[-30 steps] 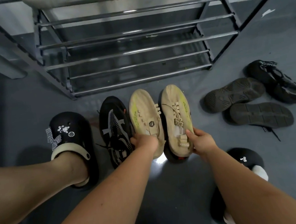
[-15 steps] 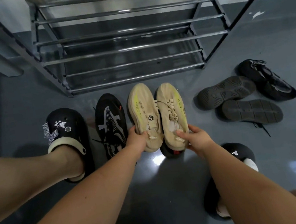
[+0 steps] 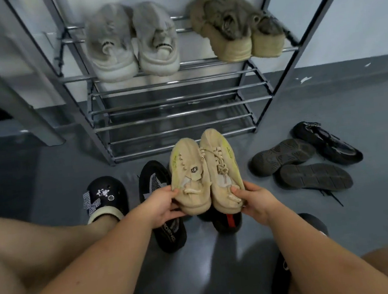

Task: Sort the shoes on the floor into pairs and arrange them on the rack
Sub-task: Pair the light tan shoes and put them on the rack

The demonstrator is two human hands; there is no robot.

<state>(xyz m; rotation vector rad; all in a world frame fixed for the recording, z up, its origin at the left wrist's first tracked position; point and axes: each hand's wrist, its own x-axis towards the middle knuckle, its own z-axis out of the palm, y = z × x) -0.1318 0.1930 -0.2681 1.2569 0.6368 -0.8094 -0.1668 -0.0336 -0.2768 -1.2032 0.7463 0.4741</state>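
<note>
Head view: beige pair lifted, toes aimed at the rack point(image 3: 175, 115).
My left hand point(image 3: 160, 204) grips the left beige sneaker point(image 3: 187, 176) by its heel, my right hand point(image 3: 253, 198) the right beige sneaker point(image 3: 221, 168); both lie lengthwise toward the bare lower shelves straight ahead.

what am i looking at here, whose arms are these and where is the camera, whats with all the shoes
There is no robot here. A person wears a camera on the head, so the single view looks forward and down along their own bare arms. The left hand grips one beige sneaker at its heel end, and the right hand grips its mate, the two held side by side above the floor. Ahead stands a metal rack; its upper shelf in view already holds a grey pair and a tan pair. Black shoes lie loose on the floor, two of them sole up. The black clogs are on the person's feet.
</note>
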